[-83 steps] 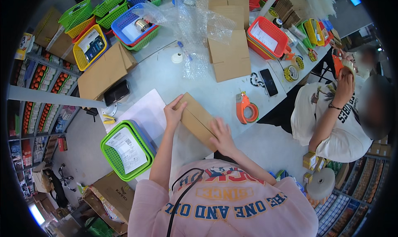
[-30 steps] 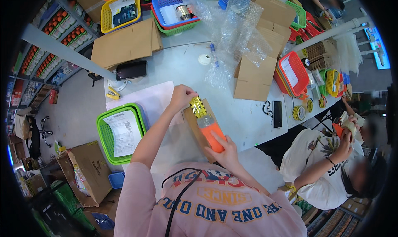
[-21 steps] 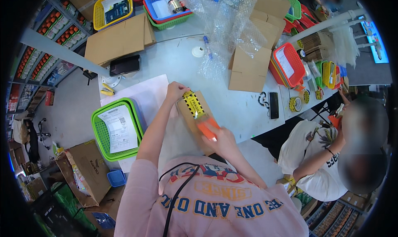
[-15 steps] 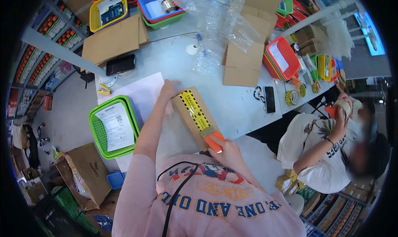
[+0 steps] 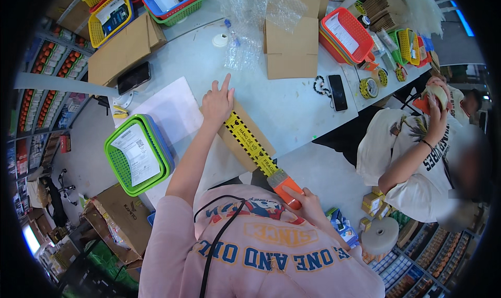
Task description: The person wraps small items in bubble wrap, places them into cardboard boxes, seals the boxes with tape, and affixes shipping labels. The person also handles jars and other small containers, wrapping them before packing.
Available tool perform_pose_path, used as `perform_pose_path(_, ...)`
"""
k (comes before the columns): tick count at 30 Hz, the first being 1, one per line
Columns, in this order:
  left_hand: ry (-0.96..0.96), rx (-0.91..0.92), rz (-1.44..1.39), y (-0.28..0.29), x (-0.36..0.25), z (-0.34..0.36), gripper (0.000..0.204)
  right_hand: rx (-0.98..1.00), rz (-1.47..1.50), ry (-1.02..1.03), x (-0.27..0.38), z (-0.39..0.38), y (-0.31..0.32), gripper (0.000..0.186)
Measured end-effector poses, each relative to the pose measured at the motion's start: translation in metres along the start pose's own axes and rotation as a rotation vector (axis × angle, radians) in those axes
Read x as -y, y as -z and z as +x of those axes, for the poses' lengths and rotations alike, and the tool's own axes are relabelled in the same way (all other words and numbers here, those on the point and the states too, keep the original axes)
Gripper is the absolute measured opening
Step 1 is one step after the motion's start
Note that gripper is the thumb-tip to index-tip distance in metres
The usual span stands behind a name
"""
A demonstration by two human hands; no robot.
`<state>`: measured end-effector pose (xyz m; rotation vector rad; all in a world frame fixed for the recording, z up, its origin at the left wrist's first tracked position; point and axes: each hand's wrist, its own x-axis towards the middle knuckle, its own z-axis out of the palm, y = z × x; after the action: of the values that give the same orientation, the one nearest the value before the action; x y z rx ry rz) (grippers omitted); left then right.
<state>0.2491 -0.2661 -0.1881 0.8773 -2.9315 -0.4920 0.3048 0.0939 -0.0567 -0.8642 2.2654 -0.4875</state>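
Gripping an orange tape dispenser [image 5: 286,186], the right hand [image 5: 307,201] sits at the near end of a cardboard box [image 5: 236,151] on the white table [image 5: 297,126]. Black-lettered yellow tape [image 5: 249,143] with striped edges runs along the box. Left of it, a green basket [image 5: 121,180] carries a printed sheet [image 5: 136,156] with a square code. The left hand [image 5: 217,104], apart from the right, spreads its fingers at the box's far end. Farther off, a red basket [image 5: 362,52] holds another printed sheet [image 5: 341,31].

"How is the left side posed?"
"The left forearm [image 5: 193,162] runs toward one o'clock; the left hand [image 5: 218,104] shows its back, some fingers spread and pointing near twelve."
"And the right?"
"The right forearm [image 5: 327,227] angles toward ten or eleven; the right hand [image 5: 307,200], between four and five o'clock from the left, curls in a grip."
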Motion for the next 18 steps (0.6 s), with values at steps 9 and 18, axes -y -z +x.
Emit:
perform_pose_path(9,-0.162,-0.043,0.063,0.007,-0.034,-0.05,0.068,-0.004,-0.028,-0.005,-0.012,0.057,-0.028,0.044)
perform_pose_path(18,-0.473,0.149,0.099,-0.029,-0.069,-0.154,0.082,-0.157,-0.09,-0.063,-0.053,0.103,0.007,0.047)
